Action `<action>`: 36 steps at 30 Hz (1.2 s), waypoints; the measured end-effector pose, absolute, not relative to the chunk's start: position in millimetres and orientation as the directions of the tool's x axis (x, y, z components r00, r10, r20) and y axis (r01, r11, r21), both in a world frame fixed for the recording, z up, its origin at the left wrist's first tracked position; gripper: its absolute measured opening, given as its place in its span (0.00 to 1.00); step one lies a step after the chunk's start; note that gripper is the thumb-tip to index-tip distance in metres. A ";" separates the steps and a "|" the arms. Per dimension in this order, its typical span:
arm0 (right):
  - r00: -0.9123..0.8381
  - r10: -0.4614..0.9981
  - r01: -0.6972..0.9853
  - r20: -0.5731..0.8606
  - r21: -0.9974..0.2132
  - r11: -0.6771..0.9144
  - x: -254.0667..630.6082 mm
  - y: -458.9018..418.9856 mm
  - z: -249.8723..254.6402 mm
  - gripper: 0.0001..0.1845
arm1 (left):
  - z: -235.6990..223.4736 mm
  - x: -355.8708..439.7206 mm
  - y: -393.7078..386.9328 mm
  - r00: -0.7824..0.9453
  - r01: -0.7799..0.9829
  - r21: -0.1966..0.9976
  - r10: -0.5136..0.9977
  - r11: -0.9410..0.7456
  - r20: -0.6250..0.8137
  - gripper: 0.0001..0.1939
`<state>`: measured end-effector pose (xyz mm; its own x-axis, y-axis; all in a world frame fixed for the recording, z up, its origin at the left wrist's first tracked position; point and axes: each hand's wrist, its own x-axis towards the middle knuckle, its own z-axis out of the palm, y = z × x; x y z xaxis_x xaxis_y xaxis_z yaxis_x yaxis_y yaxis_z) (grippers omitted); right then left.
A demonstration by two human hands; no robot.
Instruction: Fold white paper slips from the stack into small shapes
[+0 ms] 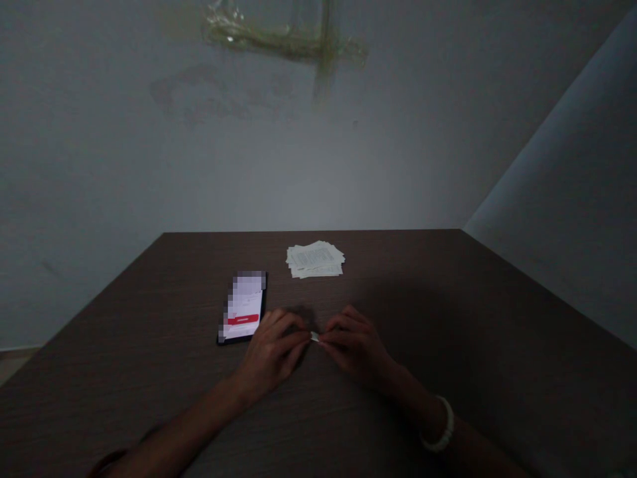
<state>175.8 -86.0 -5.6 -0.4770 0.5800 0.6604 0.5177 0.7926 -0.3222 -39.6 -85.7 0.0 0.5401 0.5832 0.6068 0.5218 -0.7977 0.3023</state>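
Small white piece (315, 337), mostly hidden, pinched between fingertips of left hand (275, 345) and right hand (354, 342); nearer than paper stack (315, 259), phone (243, 307) left of stack.

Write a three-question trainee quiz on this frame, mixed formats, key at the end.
1. Multiple choice: what do the fingers of the left hand and the right hand hold between them?
A) a pen
B) a small white piece
C) a coin

2. True or false: the stack of papers lies farther from the person than the phone.

3. Fill in the blank: the pale bracelet is worn on the ____ arm.

Key: 1 B; 2 true; 3 right
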 end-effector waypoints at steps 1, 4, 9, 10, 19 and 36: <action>-0.479 0.578 0.521 0.661 -0.316 0.793 175.8 -86.1 -5.4 0.03 | 1.0 -39.6 -86.1 0.540 0.522 0.307 0.587 -0.796 0.604 0.07; -0.484 0.577 0.530 0.658 -0.304 0.792 175.8 -85.7 -4.9 0.03 | 3.3 -39.6 -86.7 0.543 0.528 0.319 0.602 -0.787 0.586 0.07; -0.488 0.559 0.526 0.670 -0.285 0.801 177.0 -84.6 -5.0 0.05 | 4.1 -40.3 -86.6 0.543 0.514 0.330 0.598 -0.792 0.589 0.09; -0.486 0.557 0.528 0.673 -0.281 0.801 177.4 -84.4 -5.1 0.06 | 4.0 -40.6 -86.5 0.539 0.509 0.335 0.597 -0.793 0.594 0.09; -0.501 0.549 0.535 0.669 -0.259 0.804 178.1 -85.2 -5.0 0.08 | 3.4 -39.4 -85.0 0.505 0.496 0.420 0.646 -0.760 0.573 0.07; -0.514 0.504 0.543 0.694 -0.191 0.818 178.5 -86.1 -3.2 0.07 | 6.0 -37.5 -84.0 0.474 0.529 0.424 0.671 -0.735 0.571 0.06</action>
